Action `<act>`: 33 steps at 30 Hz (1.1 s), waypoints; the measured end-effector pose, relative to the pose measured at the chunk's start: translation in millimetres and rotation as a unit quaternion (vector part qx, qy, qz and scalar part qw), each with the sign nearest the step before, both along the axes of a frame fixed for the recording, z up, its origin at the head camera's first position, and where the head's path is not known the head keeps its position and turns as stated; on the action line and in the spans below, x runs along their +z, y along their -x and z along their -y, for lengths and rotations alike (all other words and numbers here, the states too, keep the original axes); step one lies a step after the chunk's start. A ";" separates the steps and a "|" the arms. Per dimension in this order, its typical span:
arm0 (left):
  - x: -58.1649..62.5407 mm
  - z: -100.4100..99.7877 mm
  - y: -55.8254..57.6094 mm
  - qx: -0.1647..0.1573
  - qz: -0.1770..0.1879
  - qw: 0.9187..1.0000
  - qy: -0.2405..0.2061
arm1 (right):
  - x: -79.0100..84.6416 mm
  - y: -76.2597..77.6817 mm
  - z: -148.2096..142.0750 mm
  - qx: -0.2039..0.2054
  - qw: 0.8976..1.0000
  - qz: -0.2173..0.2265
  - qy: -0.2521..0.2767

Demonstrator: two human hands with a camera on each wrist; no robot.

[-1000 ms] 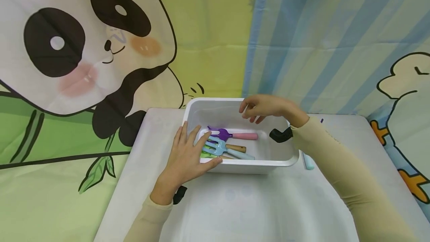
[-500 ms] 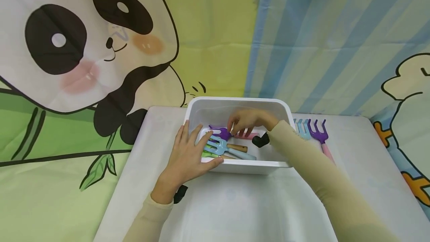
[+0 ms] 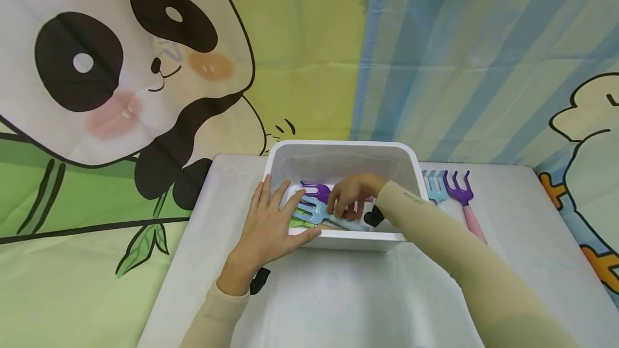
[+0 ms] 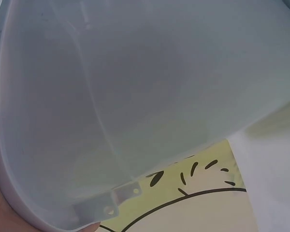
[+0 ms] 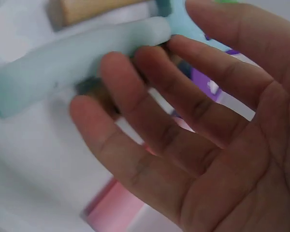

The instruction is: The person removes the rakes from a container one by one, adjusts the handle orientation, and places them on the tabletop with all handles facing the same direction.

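A white plastic bin [image 3: 338, 146] holds several small garden hand forks. On top lies a light blue fork [image 3: 311, 210], with a purple fork [image 3: 316, 191] behind it and a green tool [image 3: 299, 223] partly under it. My left hand [image 3: 268, 224] rests with spread fingers on the bin's left front corner. Inside the bin, my right hand [image 3: 350, 196] hovers over the light blue fork. In the right wrist view, its loosely bent fingers are at the pale blue handle [image 5: 82, 58], with the thumb apart. A pink handle [image 5: 116, 205] and a wooden handle [image 5: 101, 9] lie nearby.
On the white table [image 3: 338, 294], right of the bin, lie another light blue fork [image 3: 436, 189] and a purple fork with a pink handle [image 3: 459, 193]. The bin's outer wall [image 4: 159, 87] fills most of the left wrist view. A printed curtain [image 3: 309, 58] hangs behind the table.
My right hand has moved from above the bin's right rear down and forward, first over the pink handle, then to the light blue fork. The left hand has stayed in place.
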State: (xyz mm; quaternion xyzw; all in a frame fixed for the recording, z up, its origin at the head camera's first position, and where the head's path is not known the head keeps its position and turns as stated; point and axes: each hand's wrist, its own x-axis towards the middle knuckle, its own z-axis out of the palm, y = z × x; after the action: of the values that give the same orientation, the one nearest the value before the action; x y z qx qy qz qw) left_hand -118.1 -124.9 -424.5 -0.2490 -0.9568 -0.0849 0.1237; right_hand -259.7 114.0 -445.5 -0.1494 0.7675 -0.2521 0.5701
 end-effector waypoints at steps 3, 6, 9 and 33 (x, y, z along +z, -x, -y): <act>-0.1 0.3 -0.2 -0.003 -0.005 1.000 -0.002 | -5.2 -4.2 2.5 0.020 1.000 -0.012 -0.010; -0.7 0.3 -1.1 -0.008 -0.014 1.000 -0.008 | -14.8 -6.5 4.4 0.046 0.999 -0.025 -0.012; -1.7 0.2 -2.2 -0.012 -0.019 1.000 -0.013 | -22.0 -9.4 5.9 0.068 0.997 -0.040 -0.010; -0.5 0.0 -1.7 -0.009 -0.015 1.000 -0.013 | -1.0 -2.2 1.5 0.031 0.999 -0.007 -0.017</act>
State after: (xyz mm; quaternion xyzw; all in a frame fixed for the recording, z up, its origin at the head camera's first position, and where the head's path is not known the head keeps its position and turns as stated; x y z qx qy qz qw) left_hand -116.4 -124.9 -425.0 -0.2569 -0.9515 -0.0943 0.1404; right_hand -257.4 112.6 -446.5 -0.1648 0.7707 -0.2199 0.5749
